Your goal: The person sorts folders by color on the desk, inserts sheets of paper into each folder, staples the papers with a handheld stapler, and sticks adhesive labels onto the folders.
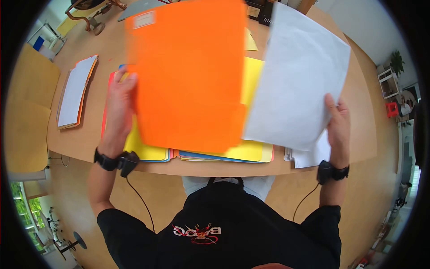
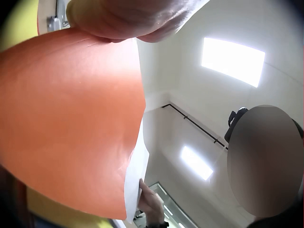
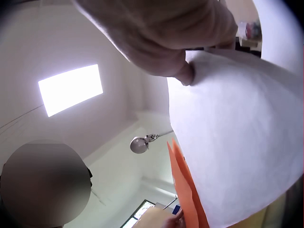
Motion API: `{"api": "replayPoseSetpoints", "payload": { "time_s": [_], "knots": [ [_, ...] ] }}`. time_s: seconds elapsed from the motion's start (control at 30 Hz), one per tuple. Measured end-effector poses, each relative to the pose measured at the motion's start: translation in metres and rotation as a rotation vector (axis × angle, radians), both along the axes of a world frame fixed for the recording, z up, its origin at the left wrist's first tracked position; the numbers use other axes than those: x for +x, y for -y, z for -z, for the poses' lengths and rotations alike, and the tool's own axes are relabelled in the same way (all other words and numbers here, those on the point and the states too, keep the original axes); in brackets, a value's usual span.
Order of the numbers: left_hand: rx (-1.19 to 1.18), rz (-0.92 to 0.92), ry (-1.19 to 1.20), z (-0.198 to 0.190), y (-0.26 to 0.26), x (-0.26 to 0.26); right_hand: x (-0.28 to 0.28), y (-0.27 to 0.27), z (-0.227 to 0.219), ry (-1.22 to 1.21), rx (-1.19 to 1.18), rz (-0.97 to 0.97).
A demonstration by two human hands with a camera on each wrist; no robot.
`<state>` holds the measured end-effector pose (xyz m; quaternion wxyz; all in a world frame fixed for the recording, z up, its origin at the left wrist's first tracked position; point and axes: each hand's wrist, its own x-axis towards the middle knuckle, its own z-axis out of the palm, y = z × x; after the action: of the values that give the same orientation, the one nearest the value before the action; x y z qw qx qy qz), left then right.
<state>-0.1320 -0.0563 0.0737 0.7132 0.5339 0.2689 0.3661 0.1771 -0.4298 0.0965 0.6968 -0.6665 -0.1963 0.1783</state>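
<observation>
My left hand [image 1: 119, 101] grips an orange file folder [image 1: 190, 85] by its left edge and holds it up over the desk. A small white label [image 1: 144, 19] sits at the folder's top left corner. On the other side, my right hand [image 1: 339, 127] pinches a white sheet of paper [image 1: 300, 76] at its right edge, thumb on the face toward me. The sheet tilts and stands beside the folder, their near edges close together. From the right wrist view, the folder [image 3: 187, 190] looks slightly parted, with two orange leaves showing.
Beneath the raised folder lie stacks of coloured folders, a yellow folder [image 1: 253, 151] on top. White papers [image 1: 313, 154] lie at the desk's front right. At the far left is a pile topped with a white sheet [image 1: 77, 93] over orange. Cables hang from both wrist cameras.
</observation>
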Motion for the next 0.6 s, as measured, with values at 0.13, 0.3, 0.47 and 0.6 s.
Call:
{"api": "replayPoseSetpoints", "payload": {
  "time_s": [0.13, 0.3, 0.47, 0.6],
  "knots": [
    [0.131, -0.100, -0.129, -0.009, -0.039, -0.043, 0.048, 0.057, 0.003, 0.133, -0.160, 0.137],
    [-0.023, -0.126, -0.386, 0.024, -0.084, -0.088, 0.081, 0.107, 0.040, 0.065, -0.463, 0.135],
    [0.159, -0.143, -0.660, 0.060, -0.101, -0.099, 0.075, 0.105, 0.041, 0.122, -0.678, 0.119],
    [0.581, -0.129, -0.664, 0.067, -0.095, -0.078, 0.089, 0.105, 0.056, 0.317, -0.665, 0.122]
  ]
}}
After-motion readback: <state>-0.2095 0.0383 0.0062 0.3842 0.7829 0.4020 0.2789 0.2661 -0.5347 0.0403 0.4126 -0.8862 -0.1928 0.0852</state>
